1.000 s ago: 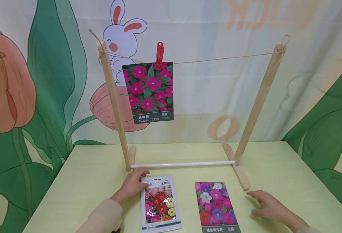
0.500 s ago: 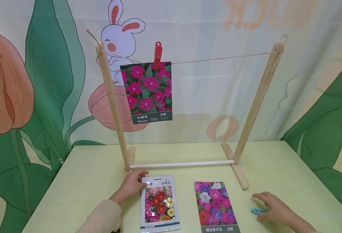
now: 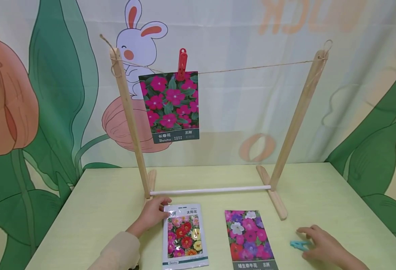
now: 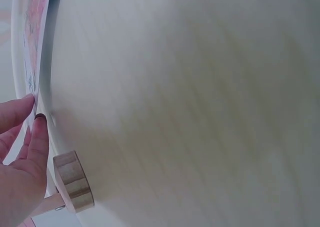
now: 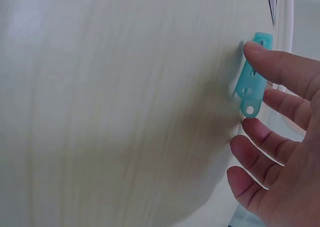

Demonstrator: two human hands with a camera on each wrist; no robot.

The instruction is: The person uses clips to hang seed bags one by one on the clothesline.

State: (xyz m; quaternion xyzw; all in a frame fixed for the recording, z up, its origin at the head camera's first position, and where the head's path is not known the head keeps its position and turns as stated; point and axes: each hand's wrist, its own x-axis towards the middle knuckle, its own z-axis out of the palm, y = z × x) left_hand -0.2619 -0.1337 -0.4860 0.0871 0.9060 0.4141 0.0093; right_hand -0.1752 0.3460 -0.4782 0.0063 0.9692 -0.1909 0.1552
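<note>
My left hand (image 3: 153, 213) pinches the top left corner of a white seed packet (image 3: 186, 236) with red, pink and yellow flowers. In the left wrist view, thumb and finger meet on the packet's edge (image 4: 37, 47). My right hand (image 3: 324, 245) reaches around a teal clothespin (image 3: 299, 245) on the table, fingers spread. The right wrist view has the thumb overlapping the clothespin (image 5: 254, 79) and the other fingers apart. A petunia seed packet (image 3: 251, 236) lies between the hands. Another packet (image 3: 174, 101), with magenta flowers, hangs from a red clothespin (image 3: 182, 63).
A twine line (image 3: 252, 68) runs between two wooden posts (image 3: 299, 120), joined low down by a white rod (image 3: 211, 190). Wooden feet (image 3: 277, 204) stand on the pale yellow table (image 3: 83, 217). Behind hangs a printed curtain (image 3: 231, 108).
My right hand has shifted slightly right, uncovering the teal clothespin beneath its fingers. The left hand keeps its hold on the packet's corner.
</note>
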